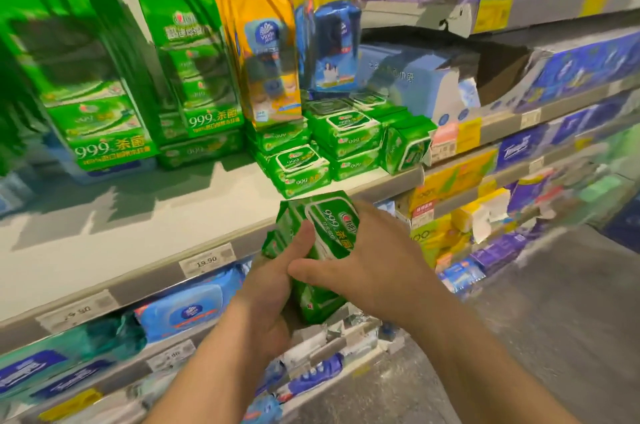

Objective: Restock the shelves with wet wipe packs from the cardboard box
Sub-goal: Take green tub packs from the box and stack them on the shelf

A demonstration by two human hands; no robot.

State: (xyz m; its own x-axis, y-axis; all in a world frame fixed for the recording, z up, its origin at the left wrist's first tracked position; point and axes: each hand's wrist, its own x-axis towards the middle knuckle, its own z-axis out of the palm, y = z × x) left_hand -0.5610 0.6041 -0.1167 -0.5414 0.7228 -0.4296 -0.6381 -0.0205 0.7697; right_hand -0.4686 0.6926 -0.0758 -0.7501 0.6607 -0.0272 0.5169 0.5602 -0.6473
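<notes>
Hanging green refill bags (86, 77) are filling the upper left of the frame, with a bare stretch of white shelf (138, 215) showing below them. Just right of centre, stacked green packs (343, 139) are sitting at the shelf's right end, one pack (407, 146) tilting on its edge against the stack.

Lower centre: left hand (273, 288) is gripping a bundle of green wet wipe packs (329, 229) from beneath and behind, thumb curled over its left face. Right hand (370, 257) is clamping the bundle's right side, fingers (372, 214) wrapping over the upper corner and thumb pressing across the front. The bundle is sitting just below and in front of the shelf edge, near the front stack, not yet on the shelf.

Risk, as judged: the bundle appears to be several loose packs, so inner ones could be slipping out if either grip eases while lifting over the lip. Pushing in at the right could also be toppling the tilted pack or the front stack (301, 170).

Cardboard box is not in view.
</notes>
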